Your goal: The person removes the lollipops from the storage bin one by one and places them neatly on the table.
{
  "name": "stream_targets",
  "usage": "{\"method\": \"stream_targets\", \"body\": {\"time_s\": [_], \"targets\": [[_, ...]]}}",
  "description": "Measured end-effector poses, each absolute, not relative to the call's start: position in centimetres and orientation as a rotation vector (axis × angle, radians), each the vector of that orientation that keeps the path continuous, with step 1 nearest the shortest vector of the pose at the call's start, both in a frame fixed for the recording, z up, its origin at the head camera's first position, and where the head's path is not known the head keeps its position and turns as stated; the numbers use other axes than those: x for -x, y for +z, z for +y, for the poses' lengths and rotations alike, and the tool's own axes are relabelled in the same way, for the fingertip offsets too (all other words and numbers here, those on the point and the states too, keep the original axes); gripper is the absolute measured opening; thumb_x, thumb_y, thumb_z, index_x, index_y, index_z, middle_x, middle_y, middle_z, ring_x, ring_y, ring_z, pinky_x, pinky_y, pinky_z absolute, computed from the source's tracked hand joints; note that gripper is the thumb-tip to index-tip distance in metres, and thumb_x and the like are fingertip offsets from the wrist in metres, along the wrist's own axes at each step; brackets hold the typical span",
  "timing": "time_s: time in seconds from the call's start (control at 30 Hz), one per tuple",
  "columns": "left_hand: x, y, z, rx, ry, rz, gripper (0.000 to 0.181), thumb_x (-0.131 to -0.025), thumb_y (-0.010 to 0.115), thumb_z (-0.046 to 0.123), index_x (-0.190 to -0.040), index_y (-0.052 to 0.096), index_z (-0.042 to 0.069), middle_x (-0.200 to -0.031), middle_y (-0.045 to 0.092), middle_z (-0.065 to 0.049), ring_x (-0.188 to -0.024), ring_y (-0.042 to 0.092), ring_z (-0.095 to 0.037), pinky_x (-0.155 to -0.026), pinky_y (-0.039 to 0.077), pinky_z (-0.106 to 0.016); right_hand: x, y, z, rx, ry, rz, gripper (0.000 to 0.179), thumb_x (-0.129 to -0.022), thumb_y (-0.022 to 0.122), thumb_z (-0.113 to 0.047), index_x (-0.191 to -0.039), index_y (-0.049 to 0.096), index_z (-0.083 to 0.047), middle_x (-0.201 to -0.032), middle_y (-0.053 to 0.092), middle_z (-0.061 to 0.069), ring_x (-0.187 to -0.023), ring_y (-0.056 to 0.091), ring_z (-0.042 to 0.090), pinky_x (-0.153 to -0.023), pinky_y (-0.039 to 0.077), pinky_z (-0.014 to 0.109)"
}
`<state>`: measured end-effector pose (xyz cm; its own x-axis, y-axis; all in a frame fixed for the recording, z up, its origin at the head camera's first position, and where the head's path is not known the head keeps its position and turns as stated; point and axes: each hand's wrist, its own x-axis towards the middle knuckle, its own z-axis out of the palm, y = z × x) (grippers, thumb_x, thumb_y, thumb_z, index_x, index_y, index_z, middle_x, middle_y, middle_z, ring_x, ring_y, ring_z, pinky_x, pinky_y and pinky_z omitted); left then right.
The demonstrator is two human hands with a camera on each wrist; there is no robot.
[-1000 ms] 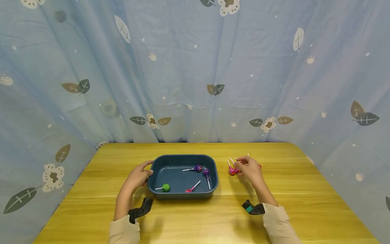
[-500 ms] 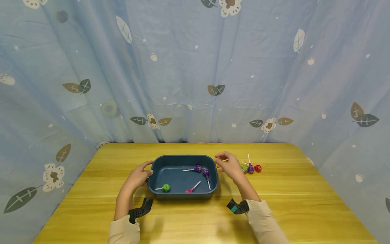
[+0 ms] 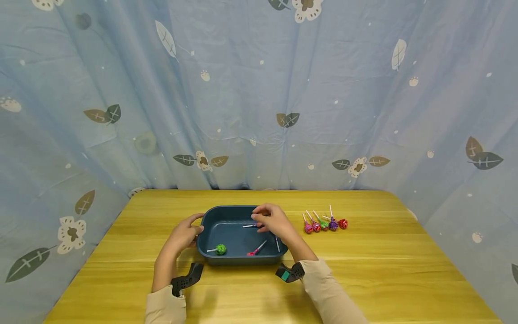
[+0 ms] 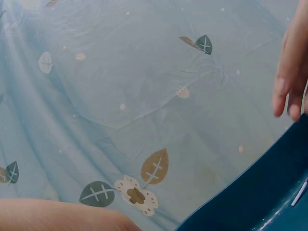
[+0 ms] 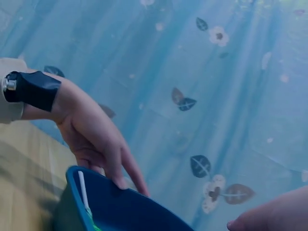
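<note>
My left hand (image 3: 182, 234) holds the left end of a dark blue plastic bin (image 3: 243, 261), its fingers over the rim in the right wrist view. My right hand (image 3: 273, 221) hangs above the bin's right half, fingers loosely bent and pointing down in the left wrist view; nothing shows between them. Inside lie a green lollipop (image 3: 220, 249), a pink lollipop (image 3: 256, 248) and two purple lollipops whose heads the right hand covers; the white stick (image 3: 249, 226) of one pokes out left of it.
On the wooden table (image 3: 364, 270) right of the bin, several lollipops lie side by side, among them a pink one (image 3: 308, 228), a green one (image 3: 324, 225) and a red one (image 3: 342, 223). A patterned blue curtain (image 3: 243, 90) hangs behind the table.
My right hand has moved left from the lollipops on the table to above the bin, uncovering the row. The left hand and the bin have stayed put.
</note>
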<state>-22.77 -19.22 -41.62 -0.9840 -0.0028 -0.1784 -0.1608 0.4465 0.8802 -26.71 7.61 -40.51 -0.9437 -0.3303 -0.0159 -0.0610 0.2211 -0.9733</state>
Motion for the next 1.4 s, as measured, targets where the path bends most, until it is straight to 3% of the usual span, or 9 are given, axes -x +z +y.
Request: {"method": "stream_targets", "body": {"time_s": [0.3,0.63,0.9,1.1,1.4], "targets": [[22.7,-41.6,-19.3,0.144,1.574,2.528,0.048,-0.101,0.046,0.007,-0.147,0.036,0.003,-0.071,0.049,-0.009,-0.056,0.048,-0.018,-0.061,0.047,-0.036,26.7,-41.4,4.3,0.382,-1.660,2.168,0.031,-0.098,0.059,-0.024,-0.116,0.061,0.001,-0.114,0.058,0.025,-0.093,0.062,0.039,-0.072,0.056,0.043],[22.7,-41.6,-19.4,0.146,1.576,2.517,0.048,-0.101,0.046,0.007,-0.147,0.035,0.002,-0.070,0.049,-0.009,-0.055,0.046,-0.018,-0.061,0.047,-0.038,26.5,-42.4,2.1,0.359,-1.547,2.155,0.030,-0.096,0.062,-0.025,-0.114,0.062,-0.001,-0.105,0.061,0.018,-0.086,0.063,0.033,-0.067,0.057,0.038],[22.7,-41.6,-19.3,0.152,1.555,2.530,0.048,-0.100,0.047,0.007,-0.147,0.036,0.001,-0.093,0.060,-0.019,-0.063,0.055,-0.020,-0.065,0.051,-0.040,26.5,-43.3,1.3,0.329,-1.505,2.140,0.035,-0.097,0.060,-0.029,-0.116,0.060,0.000,-0.098,0.059,0.019,-0.080,0.062,0.027,-0.064,0.056,0.038],[22.7,-41.6,-19.3,0.152,1.562,2.530,0.048,-0.100,0.046,0.007,-0.147,0.036,0.001,-0.097,0.061,-0.021,-0.069,0.060,-0.023,-0.064,0.053,-0.039,26.3,-43.5,0.8,0.316,-1.484,2.125,0.040,-0.098,0.058,-0.033,-0.118,0.059,0.002,-0.097,0.058,0.017,-0.081,0.063,0.028,-0.064,0.056,0.039],[22.8,-41.7,-19.4,0.144,1.569,2.519,0.048,-0.101,0.046,0.007,-0.147,0.035,0.002,-0.089,0.061,-0.020,-0.067,0.059,-0.023,-0.065,0.052,-0.040,25.9,-43.4,-0.4,0.347,-1.413,2.155,0.037,-0.097,0.060,-0.030,-0.116,0.062,0.002,-0.091,0.059,0.014,-0.076,0.064,0.025,-0.060,0.056,0.035]]}}
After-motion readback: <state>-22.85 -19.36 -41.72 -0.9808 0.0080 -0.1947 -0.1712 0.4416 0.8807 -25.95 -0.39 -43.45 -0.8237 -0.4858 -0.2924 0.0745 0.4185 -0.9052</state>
